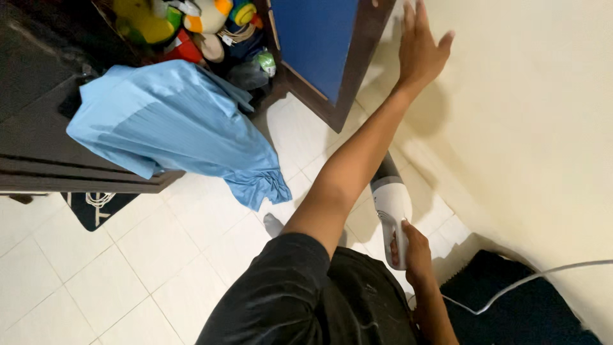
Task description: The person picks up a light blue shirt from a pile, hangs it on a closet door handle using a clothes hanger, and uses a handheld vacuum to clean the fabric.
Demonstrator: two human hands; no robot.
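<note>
Nearby, blue shirt (pixel 172 128) on dark cabinet (pixel 38 147)

View: a single camera worn on the person's head.
Direction: it looks steeply down over the person's own trunk to the tiled floor (pixel 128 268).
Nearness: close; the dark-sleeved shoulder fills the lower middle edge, and both arms run out from it.
Top edge: the left hand (pixel 419 48) reaches up against the cream wall (pixel 530 128).
Lower right: the right hand (pixel 412 252) with a white handheld appliance (pixel 391 207), near a dark mat (pixel 511 306) in the corner.
Left edge: a dark cabinet (pixel 38 140) with a blue shirt (pixel 179 128) draped over it.
Shared part: none, only one view.
</note>
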